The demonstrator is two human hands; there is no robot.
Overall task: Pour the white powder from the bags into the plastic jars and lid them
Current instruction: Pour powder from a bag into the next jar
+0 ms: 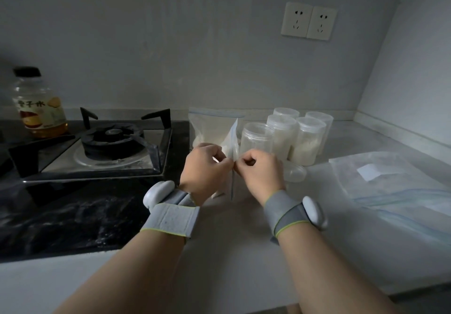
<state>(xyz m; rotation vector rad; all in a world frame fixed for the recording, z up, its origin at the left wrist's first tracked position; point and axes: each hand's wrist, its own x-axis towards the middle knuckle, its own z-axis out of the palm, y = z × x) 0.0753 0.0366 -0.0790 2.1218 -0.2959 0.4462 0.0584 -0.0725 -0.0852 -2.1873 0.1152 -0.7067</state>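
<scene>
A clear zip bag (231, 140) with white powder is held edge-on above the counter. My left hand (206, 167) and my right hand (260, 171) each pinch its top edge, fingertips almost meeting. Just behind stands an open plastic jar (257, 138) with nothing visible inside. Further back are several lidded jars (308, 140) holding white powder. A loose lid (295, 172) lies beside my right hand. Another zip bag (210, 128) with powder stands by the stove.
A gas stove (109, 148) on a black glass top fills the left side, with an oil bottle (40, 104) behind it. Emptied zip bags (390, 187) lie flat on the counter at right. Two wall sockets (308, 21) sit above the jars.
</scene>
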